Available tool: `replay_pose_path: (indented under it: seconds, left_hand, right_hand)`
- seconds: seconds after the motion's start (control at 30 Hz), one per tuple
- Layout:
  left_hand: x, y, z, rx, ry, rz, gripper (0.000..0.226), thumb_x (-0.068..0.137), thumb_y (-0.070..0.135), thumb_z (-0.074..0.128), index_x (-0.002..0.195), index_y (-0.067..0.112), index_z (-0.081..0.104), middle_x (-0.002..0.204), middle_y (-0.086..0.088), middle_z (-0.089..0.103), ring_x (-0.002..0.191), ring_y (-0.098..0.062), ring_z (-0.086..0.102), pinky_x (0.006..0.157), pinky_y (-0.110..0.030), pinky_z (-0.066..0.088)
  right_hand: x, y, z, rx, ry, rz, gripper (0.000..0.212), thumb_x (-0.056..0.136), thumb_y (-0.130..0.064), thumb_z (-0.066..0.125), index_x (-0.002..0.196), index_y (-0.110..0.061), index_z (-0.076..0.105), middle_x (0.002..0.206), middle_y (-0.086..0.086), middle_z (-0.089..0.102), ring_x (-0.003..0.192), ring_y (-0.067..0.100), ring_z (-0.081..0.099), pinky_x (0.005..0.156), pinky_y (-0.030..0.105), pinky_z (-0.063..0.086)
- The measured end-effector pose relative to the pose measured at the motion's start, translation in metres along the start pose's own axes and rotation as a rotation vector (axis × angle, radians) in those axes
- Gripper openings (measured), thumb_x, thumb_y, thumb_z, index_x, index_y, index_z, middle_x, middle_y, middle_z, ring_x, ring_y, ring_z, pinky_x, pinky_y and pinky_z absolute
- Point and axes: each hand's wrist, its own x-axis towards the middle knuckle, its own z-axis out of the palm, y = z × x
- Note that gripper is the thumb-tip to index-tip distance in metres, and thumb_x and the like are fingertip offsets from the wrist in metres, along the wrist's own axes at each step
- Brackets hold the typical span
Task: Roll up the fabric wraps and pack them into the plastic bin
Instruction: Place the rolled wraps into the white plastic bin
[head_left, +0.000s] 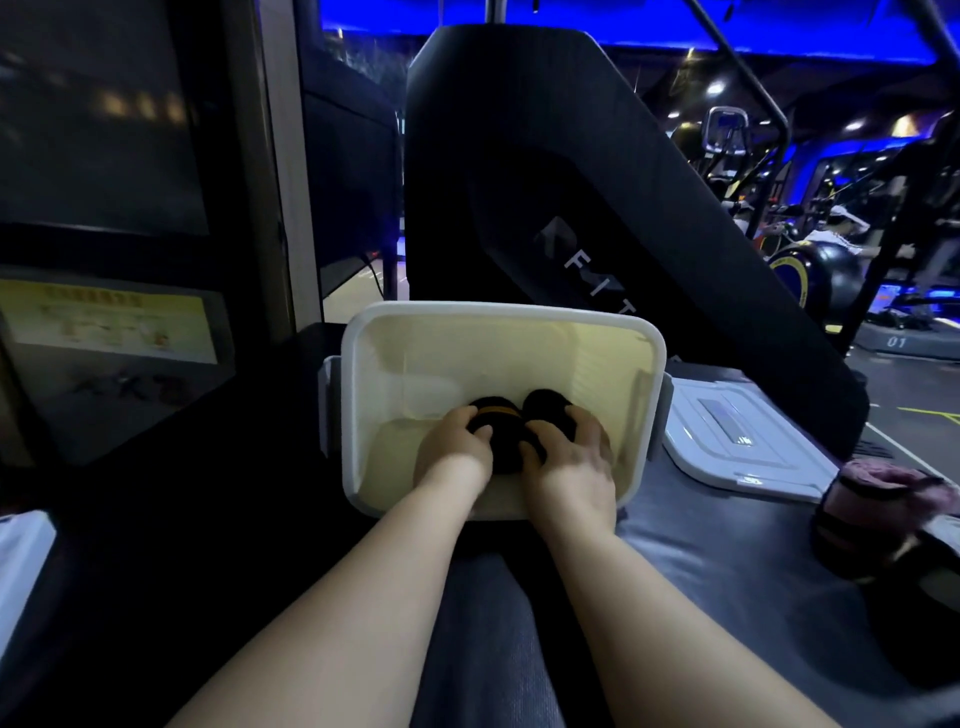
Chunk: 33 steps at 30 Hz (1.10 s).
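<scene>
A person's bare forearms reach forward into a plastic bin (500, 313) that sits open on a dark padded surface (727, 566) on a gym floor lit in blue. Both hands are down inside the bin, side by side and close together near its 6 o'clock wall.

The left hand (457, 448) has its fingers curled over a banded roll (497, 412), a rolled black fabric wrap with an orange stripe across it. The right hand (571, 462) grips a plain roll (546, 402), a second black wrap lying just beside the first at its 3 o'clock side. The two rolls touch or nearly touch at the middle of the bin floor; the rest of the pale floor around them shows bare.

The bin's white lid (737, 439) lies flat on the padded surface at 3 o'clock from the bin, just beside its side latch. Farther out, at about 4 o'clock near the frame's edge, lies a pink wrap (878, 501) bundled with black straps; whether it is rolled tight cannot be told.

A tall black exercise machine (545, 182) rises directly behind the bin at 12 o'clock. A yellow poster (109, 323), its print too blurred to read, hangs at 9 o'clock, and a dark exercise ball (834, 278) shows at 2 o'clock among distant equipment.
</scene>
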Motion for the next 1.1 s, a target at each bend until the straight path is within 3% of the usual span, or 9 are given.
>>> replay_pose_path:
  seconds: [0.1,0.23,0.47,0.6,0.73,0.83,0.93,1.1]
  left_hand:
    - [0.003,-0.001,0.001,0.009,0.007,0.007,0.043,0.102,0.029,0.048,0.144,0.024,0.044,0.145,-0.003,0.049,0.129,-0.027,0.049,0.097,-0.03,0.04]
    - [0.004,-0.004,0.002,0.019,0.028,0.026,0.042,0.101,0.029,0.049,0.142,0.024,0.046,0.142,-0.004,0.052,0.126,-0.027,0.051,0.09,-0.027,0.04]
    - [-0.004,-0.006,0.006,0.011,0.098,0.044,0.037,0.099,0.029,0.051,0.135,0.021,0.052,0.134,-0.004,0.058,0.12,-0.027,0.055,0.096,-0.033,0.043]
    - [-0.019,0.0,0.003,0.036,0.183,0.076,0.035,0.095,0.029,0.056,0.129,0.02,0.058,0.13,-0.004,0.06,0.118,-0.028,0.056,0.098,-0.036,0.046]
    - [-0.046,0.007,0.002,0.059,0.198,0.122,0.037,0.094,0.027,0.059,0.13,0.018,0.057,0.134,-0.007,0.054,0.124,-0.029,0.051,0.102,-0.034,0.042]
    - [-0.065,0.014,0.005,0.035,0.154,0.103,0.03,0.093,0.027,0.06,0.121,0.017,0.062,0.125,-0.009,0.061,0.116,-0.03,0.056,0.094,-0.033,0.045]
    - [-0.09,0.019,0.017,0.014,0.083,0.13,0.022,0.095,0.03,0.058,0.11,0.016,0.065,0.116,-0.01,0.065,0.108,-0.03,0.059,0.087,-0.032,0.046]
    - [-0.137,0.033,0.049,-0.058,-0.045,0.143,0.02,0.097,0.031,0.054,0.104,0.015,0.063,0.114,-0.007,0.065,0.106,-0.028,0.059,0.077,-0.027,0.04]
  right_hand:
    - [0.0,0.001,0.001,0.01,-0.002,-0.006,0.037,0.096,-0.036,0.051,0.133,-0.038,0.055,0.156,-0.002,0.021,0.146,0.022,0.013,0.113,0.036,0.029]
    - [0.0,0.001,0.002,0.009,-0.008,-0.009,0.037,0.097,-0.036,0.051,0.134,-0.037,0.054,0.158,-0.001,0.02,0.146,0.024,0.011,0.115,0.037,0.025]
    - [-0.001,0.004,0.001,0.005,-0.008,-0.034,0.038,0.097,-0.035,0.049,0.135,-0.039,0.052,0.159,-0.003,0.019,0.147,0.023,0.01,0.116,0.038,0.026]
    - [-0.007,0.003,-0.007,0.015,0.001,-0.059,0.043,0.099,-0.028,0.045,0.142,-0.034,0.046,0.161,-0.006,0.018,0.149,0.017,0.004,0.118,0.034,0.019]
    - [-0.02,-0.002,-0.024,0.066,-0.005,-0.088,0.045,0.097,-0.017,0.046,0.141,-0.025,0.049,0.153,-0.002,0.033,0.141,0.018,0.025,0.113,0.03,0.027]
    - [-0.032,-0.003,-0.042,0.124,-0.008,-0.144,0.04,0.097,-0.013,0.047,0.136,-0.018,0.054,0.14,0.001,0.049,0.131,0.019,0.04,0.104,0.023,0.03]
    - [-0.051,0.011,-0.061,0.084,-0.062,-0.16,0.04,0.095,-0.01,0.047,0.134,-0.017,0.056,0.136,0.001,0.052,0.128,0.018,0.042,0.094,0.016,0.027]
    - [-0.09,0.049,-0.102,0.048,-0.082,-0.076,0.038,0.097,-0.013,0.046,0.134,-0.019,0.055,0.135,0.002,0.051,0.128,0.019,0.043,0.098,0.025,0.032]
